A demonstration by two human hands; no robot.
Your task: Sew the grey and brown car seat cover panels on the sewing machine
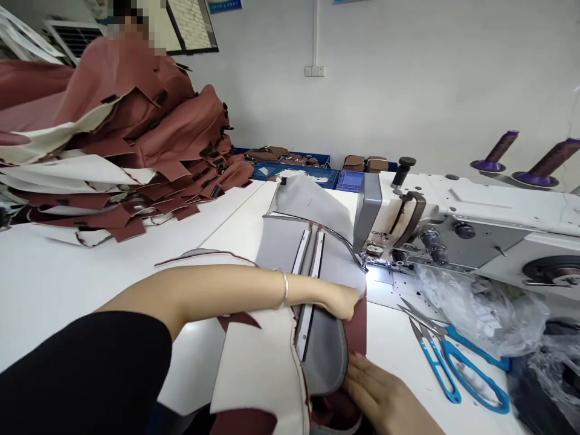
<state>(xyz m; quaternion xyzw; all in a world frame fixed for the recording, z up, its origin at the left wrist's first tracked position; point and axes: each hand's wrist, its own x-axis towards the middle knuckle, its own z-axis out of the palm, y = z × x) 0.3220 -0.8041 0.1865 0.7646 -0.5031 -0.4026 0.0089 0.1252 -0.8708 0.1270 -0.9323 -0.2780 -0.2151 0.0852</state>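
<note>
A sewn leather cover with a grey backing, dark red outer side and two white strips lies across the table and up to the sewing machine. My left hand reaches over it from the left, closed at the cover's right edge beside the machine; its fingertips are hidden. Lower down, my right hand rests against the cover's curved right edge, fingers stretched out and together. A cream-backed flap of the cover spreads to the left. The cover's far edge passes by the needle area.
A tall heap of dark red leather covers stands at the left. Blue-handled scissors and thread snips lie right of my hands, near clear plastic bags. Blue crates stand behind; another person is partly visible.
</note>
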